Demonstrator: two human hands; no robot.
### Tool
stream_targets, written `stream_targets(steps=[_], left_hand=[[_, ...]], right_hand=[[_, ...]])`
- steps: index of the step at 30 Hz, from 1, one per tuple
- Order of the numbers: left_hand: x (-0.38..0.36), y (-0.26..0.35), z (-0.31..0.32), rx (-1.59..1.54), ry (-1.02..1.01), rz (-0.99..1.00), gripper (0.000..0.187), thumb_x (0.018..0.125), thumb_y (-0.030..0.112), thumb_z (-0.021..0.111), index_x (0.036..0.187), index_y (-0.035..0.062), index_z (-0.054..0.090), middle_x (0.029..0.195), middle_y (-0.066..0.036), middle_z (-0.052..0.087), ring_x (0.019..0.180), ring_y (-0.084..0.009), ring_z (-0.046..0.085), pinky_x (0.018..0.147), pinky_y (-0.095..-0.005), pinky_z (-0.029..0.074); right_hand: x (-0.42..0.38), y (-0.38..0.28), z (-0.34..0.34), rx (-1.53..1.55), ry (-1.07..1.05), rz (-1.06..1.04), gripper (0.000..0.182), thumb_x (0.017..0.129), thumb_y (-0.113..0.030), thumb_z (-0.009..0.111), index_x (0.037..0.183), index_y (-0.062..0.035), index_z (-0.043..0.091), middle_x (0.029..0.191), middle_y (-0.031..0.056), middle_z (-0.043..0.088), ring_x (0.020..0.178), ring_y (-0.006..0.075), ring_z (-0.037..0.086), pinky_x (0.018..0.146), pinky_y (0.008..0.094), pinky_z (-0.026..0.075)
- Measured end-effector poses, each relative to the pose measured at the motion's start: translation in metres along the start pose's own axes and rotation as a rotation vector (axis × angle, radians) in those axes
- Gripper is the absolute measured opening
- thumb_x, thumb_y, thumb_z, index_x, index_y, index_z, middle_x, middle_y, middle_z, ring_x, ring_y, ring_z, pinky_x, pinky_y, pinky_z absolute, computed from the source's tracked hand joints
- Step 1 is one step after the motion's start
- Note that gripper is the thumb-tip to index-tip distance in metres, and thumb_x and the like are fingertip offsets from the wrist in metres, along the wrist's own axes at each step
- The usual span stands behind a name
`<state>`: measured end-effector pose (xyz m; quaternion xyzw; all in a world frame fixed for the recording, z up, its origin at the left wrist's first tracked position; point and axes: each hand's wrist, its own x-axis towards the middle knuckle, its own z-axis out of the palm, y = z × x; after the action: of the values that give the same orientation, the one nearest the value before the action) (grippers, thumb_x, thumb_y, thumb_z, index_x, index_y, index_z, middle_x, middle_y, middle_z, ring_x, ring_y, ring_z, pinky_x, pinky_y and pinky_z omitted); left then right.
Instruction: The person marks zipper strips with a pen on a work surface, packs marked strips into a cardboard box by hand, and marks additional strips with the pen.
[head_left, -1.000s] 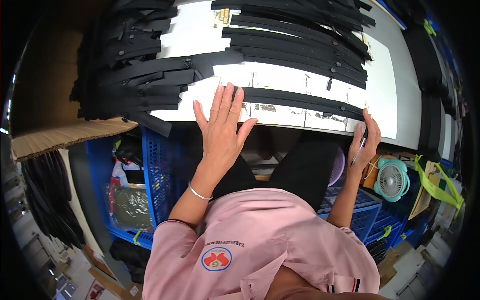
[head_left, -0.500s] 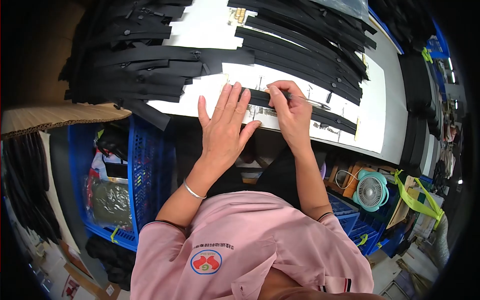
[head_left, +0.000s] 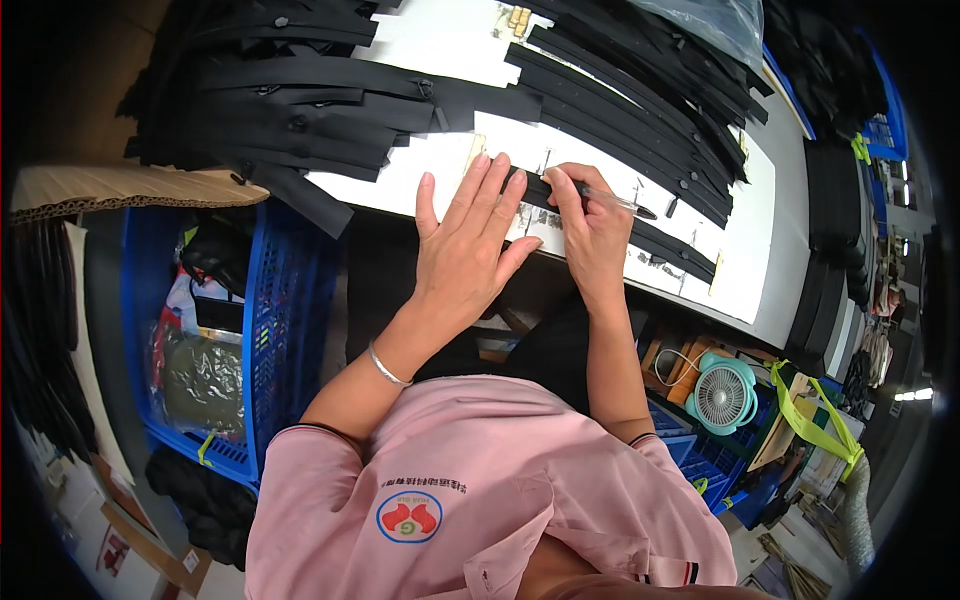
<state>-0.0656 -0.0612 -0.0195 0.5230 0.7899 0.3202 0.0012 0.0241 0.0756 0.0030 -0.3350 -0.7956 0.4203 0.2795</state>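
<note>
A black zipper strip [head_left: 668,245] lies along the near edge of a white board [head_left: 748,270]. My left hand [head_left: 462,245] rests on the strip's left end, fingers stretched and spread. My right hand [head_left: 597,240] is closed round a pen [head_left: 632,208], its tip end hidden at the fingers, close to the strip's upper edge. Dark ink marks and short lines show on the board around the strip. Beyond it, several black zipper strips [head_left: 620,125] lie side by side, some with sliders visible.
More black strips [head_left: 290,110] pile up at the left, some overhanging the table edge. Cardboard [head_left: 130,190] juts out at left above a blue crate [head_left: 255,340] with bagged items. A small teal fan [head_left: 722,394] stands low at right. Clear plastic [head_left: 715,25] lies at the back.
The view has shifted slightly, so the table appears a little higher and to the right. Both hands keep nearly the same places on the strip, and the pen stays in my right hand.
</note>
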Motion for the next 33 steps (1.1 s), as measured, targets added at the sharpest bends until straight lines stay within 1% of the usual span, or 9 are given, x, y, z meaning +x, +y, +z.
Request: stream_targets(steps=[4, 7, 10, 19, 22, 25, 26, 30, 33], left_hand=[[0.001, 0.000, 0.001, 0.031, 0.013, 0.015, 0.066, 0.089, 0.037, 0.071, 0.144, 0.0067, 0.052, 0.154, -0.011, 0.045, 0.146, -0.0256, 0.038, 0.118, -0.0595, 0.012], [0.000, 0.000, 0.001, 0.007, -0.001, 0.000, 0.068, 0.090, 0.035, 0.072, 0.149, 0.0107, 0.048, 0.156, -0.010, 0.044, 0.147, -0.0263, 0.037, 0.118, -0.0574, 0.010], [0.001, 0.000, 0.001, 0.011, -0.002, 0.000, 0.069, 0.089, 0.035, 0.072, 0.149, 0.0105, 0.048, 0.156, -0.011, 0.045, 0.146, -0.0265, 0.037, 0.118, -0.0577, 0.011], [0.001, 0.001, 0.000, 0.034, -0.016, -0.006, 0.069, 0.089, 0.036, 0.072, 0.149, 0.0107, 0.049, 0.155, -0.011, 0.045, 0.146, -0.0261, 0.037, 0.118, -0.0571, 0.009], [0.001, 0.000, 0.003, 0.065, -0.003, 0.000, 0.067, 0.087, 0.037, 0.073, 0.145, 0.0087, 0.052, 0.154, -0.010, 0.046, 0.146, -0.0244, 0.038, 0.118, -0.0587, 0.010], [0.002, 0.002, 0.002, 0.077, -0.001, -0.005, 0.067, 0.087, 0.037, 0.073, 0.145, 0.0088, 0.053, 0.153, -0.010, 0.048, 0.145, -0.0245, 0.039, 0.119, -0.0580, 0.010], [0.002, 0.003, 0.001, 0.079, -0.004, -0.007, 0.067, 0.088, 0.037, 0.073, 0.145, 0.0088, 0.053, 0.152, -0.010, 0.048, 0.145, -0.0247, 0.039, 0.119, -0.0578, 0.009], [0.003, 0.003, 0.001, 0.093, -0.016, 0.002, 0.066, 0.089, 0.038, 0.073, 0.145, 0.0087, 0.053, 0.151, -0.011, 0.049, 0.145, -0.0255, 0.039, 0.119, -0.0572, 0.008], [0.002, 0.003, -0.001, 0.076, -0.060, -0.014, 0.064, 0.094, 0.034, 0.068, 0.150, 0.0111, 0.047, 0.158, -0.010, 0.043, 0.149, -0.0265, 0.033, 0.120, -0.0558, 0.005]], right_hand=[[0.000, 0.003, 0.004, -0.001, 0.052, -0.036, 0.017, 0.097, -0.016, 0.068, 0.099, 0.0012, 0.069, 0.078, 0.0071, 0.069, 0.060, 0.0085, 0.056, 0.056, 0.0248, 0.045], [-0.002, 0.003, 0.002, 0.035, 0.071, -0.019, 0.016, 0.096, -0.015, 0.068, 0.096, 0.0008, 0.070, 0.075, 0.0070, 0.069, 0.058, 0.0095, 0.057, 0.055, 0.0253, 0.045], [-0.002, 0.004, -0.006, 0.050, -0.058, -0.041, 0.015, 0.095, -0.014, 0.068, 0.093, 0.0005, 0.071, 0.073, 0.0073, 0.070, 0.056, 0.0109, 0.059, 0.054, 0.0260, 0.045], [-0.002, 0.012, -0.001, 0.052, -0.060, -0.156, 0.016, 0.093, -0.013, 0.069, 0.085, 0.0004, 0.072, 0.073, 0.0082, 0.071, 0.053, 0.0139, 0.062, 0.051, 0.0275, 0.044], [-0.003, 0.008, -0.002, -0.013, -0.060, -0.093, 0.018, 0.092, -0.012, 0.070, 0.079, 0.0011, 0.071, 0.075, 0.0068, 0.072, 0.053, 0.0146, 0.062, 0.050, 0.0279, 0.044], [-0.002, 0.013, -0.002, 0.009, -0.057, -0.205, 0.022, 0.091, -0.014, 0.071, 0.075, 0.0012, 0.071, 0.073, 0.0064, 0.071, 0.052, 0.0149, 0.061, 0.049, 0.0283, 0.043], [-0.004, 0.011, -0.006, 0.051, -0.088, -0.151, 0.022, 0.092, -0.012, 0.070, 0.076, 0.0023, 0.071, 0.072, 0.0073, 0.071, 0.054, 0.0126, 0.062, 0.051, 0.0269, 0.045], [-0.016, 0.004, -0.037, 0.137, 0.074, -0.016, 0.019, 0.094, -0.009, 0.065, 0.083, 0.0043, 0.072, 0.074, 0.0056, 0.073, 0.064, 0.0092, 0.065, 0.057, 0.0241, 0.048], [-0.018, 0.016, -0.066, 0.097, 0.270, 0.056, 0.023, 0.097, -0.012, 0.064, 0.085, 0.0052, 0.072, 0.073, 0.0054, 0.072, 0.056, 0.0061, 0.056, 0.054, 0.0235, 0.043]])
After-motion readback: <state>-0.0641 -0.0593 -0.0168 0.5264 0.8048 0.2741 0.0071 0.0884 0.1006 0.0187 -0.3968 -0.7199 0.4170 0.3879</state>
